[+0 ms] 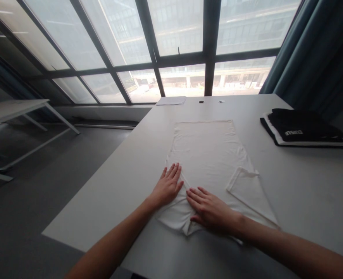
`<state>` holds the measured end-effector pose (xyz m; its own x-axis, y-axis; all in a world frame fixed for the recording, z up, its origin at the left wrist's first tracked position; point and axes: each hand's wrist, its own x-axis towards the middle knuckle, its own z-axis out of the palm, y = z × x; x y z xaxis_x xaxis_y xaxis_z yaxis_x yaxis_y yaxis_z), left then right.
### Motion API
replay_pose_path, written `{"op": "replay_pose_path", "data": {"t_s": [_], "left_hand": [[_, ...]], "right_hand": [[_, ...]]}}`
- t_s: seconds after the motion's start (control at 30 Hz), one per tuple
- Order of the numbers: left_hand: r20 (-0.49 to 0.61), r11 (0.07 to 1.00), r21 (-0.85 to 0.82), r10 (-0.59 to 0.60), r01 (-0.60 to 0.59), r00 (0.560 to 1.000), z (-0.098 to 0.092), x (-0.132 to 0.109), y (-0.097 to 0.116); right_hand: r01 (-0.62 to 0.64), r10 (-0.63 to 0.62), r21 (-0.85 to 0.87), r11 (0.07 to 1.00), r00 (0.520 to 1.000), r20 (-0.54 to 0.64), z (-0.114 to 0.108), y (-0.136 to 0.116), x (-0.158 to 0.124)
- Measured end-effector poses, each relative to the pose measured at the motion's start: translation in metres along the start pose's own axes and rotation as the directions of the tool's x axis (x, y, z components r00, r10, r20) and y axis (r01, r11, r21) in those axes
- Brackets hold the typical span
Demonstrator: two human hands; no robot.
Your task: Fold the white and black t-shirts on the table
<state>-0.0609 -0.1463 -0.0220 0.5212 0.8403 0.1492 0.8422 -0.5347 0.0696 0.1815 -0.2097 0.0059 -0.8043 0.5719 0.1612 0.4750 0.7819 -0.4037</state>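
Observation:
A white T-shirt (209, 155) lies spread flat on a pale grey table (305, 186), its sides folded inward and one sleeve turned over its right part. My left hand (168, 185) rests flat on the shirt's near left edge, fingers stretched out together. My right hand (209, 209) lies flat on the near end of the shirt, fingers extended toward the left hand. Neither hand holds anything; both press on the cloth.
A stack of folded black and white clothes (302, 127) sits at the table's far right. A small folded white cloth (171, 100) lies at the far edge by the window. Another table (17, 108) stands left across grey floor. A dark curtain (319, 50) hangs right.

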Motion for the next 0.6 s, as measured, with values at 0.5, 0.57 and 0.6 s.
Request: {"op": "replay_pose_path", "data": {"t_s": [0.5, 0.57, 0.6], "left_hand": [[-0.118, 0.983, -0.101, -0.168, 0.156, 0.979, -0.008, 0.008, 0.004], [-0.171, 0.98, -0.101, -0.189, 0.173, 0.967, -0.013, 0.007, 0.007], [-0.186, 0.98, -0.104, -0.189, 0.172, 0.964, -0.014, 0.006, 0.01]], "right_hand": [[-0.053, 0.055, 0.044, 0.998, 0.997, -0.051, -0.021, -0.005, -0.003], [-0.102, 0.104, 0.024, 0.994, 0.985, -0.135, -0.031, 0.003, -0.009], [-0.142, 0.141, 0.01, 0.99, 0.973, -0.181, -0.035, 0.009, -0.014]]}}
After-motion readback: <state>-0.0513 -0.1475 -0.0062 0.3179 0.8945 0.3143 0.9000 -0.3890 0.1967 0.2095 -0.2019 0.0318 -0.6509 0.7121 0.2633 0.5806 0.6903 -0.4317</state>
